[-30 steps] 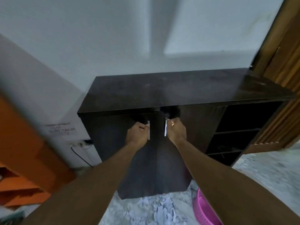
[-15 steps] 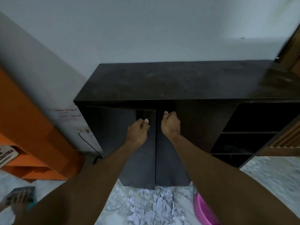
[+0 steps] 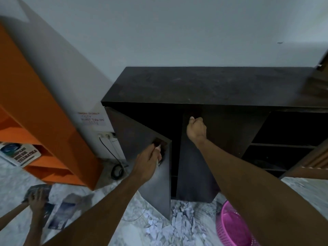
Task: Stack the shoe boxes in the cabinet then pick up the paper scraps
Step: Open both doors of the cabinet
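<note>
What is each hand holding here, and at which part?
The left hand grips the handle of the left cabinet door, near its free edge. The right hand is curled at the top edge of the right cabinet door; its handle is hidden.

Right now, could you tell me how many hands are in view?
3: the left hand grips the open door's handle, the right hand grips the other door, and another person's hand rests on papers at lower left.

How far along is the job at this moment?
Early. Nothing looks done: no shoe boxes show inside the cabinet. In hand: the left hand holds the left door swung open, and the right hand grips the right door. Left: stacking boxes; paper scraps cover the floor.
</note>
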`<action>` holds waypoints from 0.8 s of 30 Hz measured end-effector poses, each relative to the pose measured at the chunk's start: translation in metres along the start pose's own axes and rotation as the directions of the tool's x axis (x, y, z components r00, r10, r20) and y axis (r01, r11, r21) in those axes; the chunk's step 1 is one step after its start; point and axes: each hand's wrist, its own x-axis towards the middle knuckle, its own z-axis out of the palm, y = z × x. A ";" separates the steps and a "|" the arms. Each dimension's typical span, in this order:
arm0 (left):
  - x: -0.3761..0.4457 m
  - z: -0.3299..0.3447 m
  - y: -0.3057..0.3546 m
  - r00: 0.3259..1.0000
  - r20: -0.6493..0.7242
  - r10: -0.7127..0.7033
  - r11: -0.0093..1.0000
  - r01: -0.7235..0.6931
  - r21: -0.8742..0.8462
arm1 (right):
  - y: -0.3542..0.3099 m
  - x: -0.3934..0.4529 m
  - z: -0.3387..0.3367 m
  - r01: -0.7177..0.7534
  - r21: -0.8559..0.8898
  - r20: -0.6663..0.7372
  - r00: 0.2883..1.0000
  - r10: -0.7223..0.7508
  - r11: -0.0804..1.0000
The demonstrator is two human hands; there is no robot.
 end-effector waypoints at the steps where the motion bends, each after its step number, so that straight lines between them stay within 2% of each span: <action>1: -0.005 -0.005 -0.002 1.000 0.011 0.004 1.000 -0.004 0.009 | 0.000 -0.002 -0.001 -0.003 -0.001 0.008 1.000 0.003 1.000; 7: -0.026 -0.026 0.002 0.996 0.083 -0.013 0.998 0.008 0.060 | 0.008 -0.037 -0.012 0.019 -0.025 -0.011 1.000 -0.020 0.999; 13: -0.040 -0.045 -0.001 0.986 0.164 -0.015 1.000 0.014 0.006 | 0.024 -0.080 -0.024 0.006 -0.026 -0.058 0.998 -0.008 1.000; 17: -0.052 -0.061 -0.006 0.981 0.189 -0.041 0.999 0.046 -0.021 | 0.035 -0.115 -0.033 -0.007 -0.015 -0.128 0.992 0.005 1.000; 22: -0.062 -0.080 -0.008 0.976 0.199 -0.085 0.996 0.078 0.044 | 0.074 -0.163 -0.061 0.005 0.014 -0.274 0.962 -0.001 1.000; 24: -0.063 -0.088 -0.020 0.974 0.200 -0.103 0.994 0.107 -0.009 | 0.093 -0.182 -0.076 0.013 0.057 -0.324 0.946 0.006 0.998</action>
